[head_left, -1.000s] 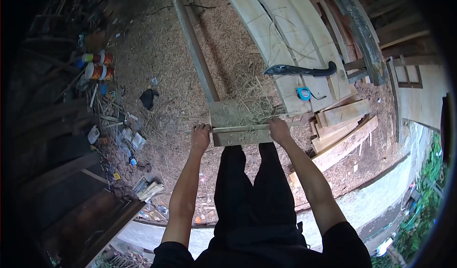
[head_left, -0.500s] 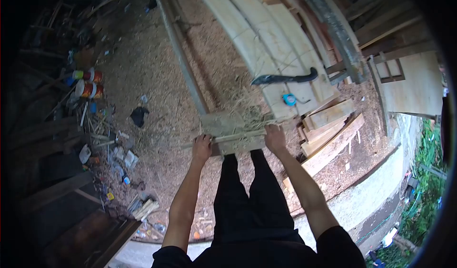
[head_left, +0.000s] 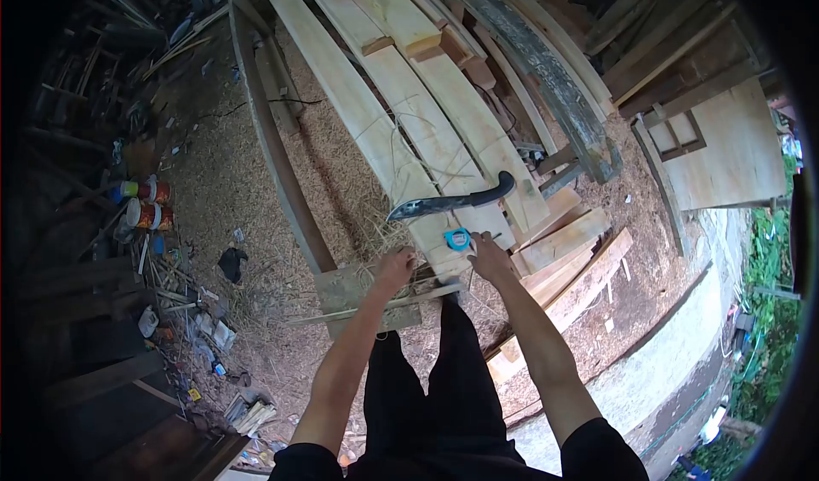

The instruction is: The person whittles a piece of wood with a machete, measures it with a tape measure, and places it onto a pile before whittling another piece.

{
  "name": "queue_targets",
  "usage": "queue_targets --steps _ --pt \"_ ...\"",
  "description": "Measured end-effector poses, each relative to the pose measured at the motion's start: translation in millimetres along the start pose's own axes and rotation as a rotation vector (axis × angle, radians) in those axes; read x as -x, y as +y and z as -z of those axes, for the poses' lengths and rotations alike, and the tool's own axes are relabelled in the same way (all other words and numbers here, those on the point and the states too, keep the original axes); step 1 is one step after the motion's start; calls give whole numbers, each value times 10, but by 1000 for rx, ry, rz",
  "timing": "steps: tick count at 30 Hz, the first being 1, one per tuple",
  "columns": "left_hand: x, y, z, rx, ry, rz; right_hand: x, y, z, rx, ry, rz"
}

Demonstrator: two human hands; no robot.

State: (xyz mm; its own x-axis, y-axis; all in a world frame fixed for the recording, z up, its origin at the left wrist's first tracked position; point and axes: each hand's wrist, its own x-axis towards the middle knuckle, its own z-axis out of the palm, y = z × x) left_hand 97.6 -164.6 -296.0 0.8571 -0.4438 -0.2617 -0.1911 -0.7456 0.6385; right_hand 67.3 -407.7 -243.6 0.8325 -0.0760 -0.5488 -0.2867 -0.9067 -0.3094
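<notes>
Long pale planks (head_left: pixel 350 110) run away from me, with a black-handled machete (head_left: pixel 452 201) lying across their near ends. A blue tape measure (head_left: pixel 457 239) sits on the planks just below the blade. My right hand (head_left: pixel 489 257) is right beside the tape measure, its fingers bent; whether they touch it is unclear. My left hand (head_left: pixel 395 269) hovers by the planks' near left edge, over dry fibres, fingers curled, and what they hold, if anything, is too small to name. Below it, a thin strip of wood (head_left: pixel 375 305) lies across a short board (head_left: pixel 333 293).
Cut wood pieces (head_left: pixel 567 268) are stacked at the right. A long beam (head_left: pixel 271 139) stretches along the left over wood shavings. Paint cans (head_left: pixel 149 215) and litter lie further left. A panel (head_left: pixel 725 152) leans at the far right.
Both hands have left the strip on the short board. My right hand has come up to the tape measure, and my left hand has moved to the planks' near edge. The view has shifted.
</notes>
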Motion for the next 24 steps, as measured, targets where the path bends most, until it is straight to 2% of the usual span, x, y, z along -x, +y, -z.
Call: queue_targets --steps 4,7,8,10,15,17,18,20,21,23,24 --pt "-421 369 -404 95 131 -25 -355 38 -37 -20 -32 153" --pt "-557 724 -344 -39 114 103 -482 71 -220 -28 -74 265" --pt "-582 709 -434 -32 108 132 -511 86 -252 -24 -103 274" --pt "-596 645 -556 -37 121 60 -568 26 -257 4 -82 266" --pt "-379 702 -338 37 182 84 -323 0 -102 -76 -95 418" --pt "-179 673 -251 274 286 -8 -144 -117 -32 -149 62 541" --pt "-65 618 -241 264 324 17 -50 -244 19 -141 51 586" --pt "215 491 -217 638 279 108 159 -521 58 20 -65 493" --pt "392 418 -168 634 317 124 249 -658 -24 32 -72 532" --pt "712 258 -61 877 170 395 380 -926 -232 -24 -91 560" --pt "894 142 17 880 204 398 434 -1050 -357 -11 -94 591"
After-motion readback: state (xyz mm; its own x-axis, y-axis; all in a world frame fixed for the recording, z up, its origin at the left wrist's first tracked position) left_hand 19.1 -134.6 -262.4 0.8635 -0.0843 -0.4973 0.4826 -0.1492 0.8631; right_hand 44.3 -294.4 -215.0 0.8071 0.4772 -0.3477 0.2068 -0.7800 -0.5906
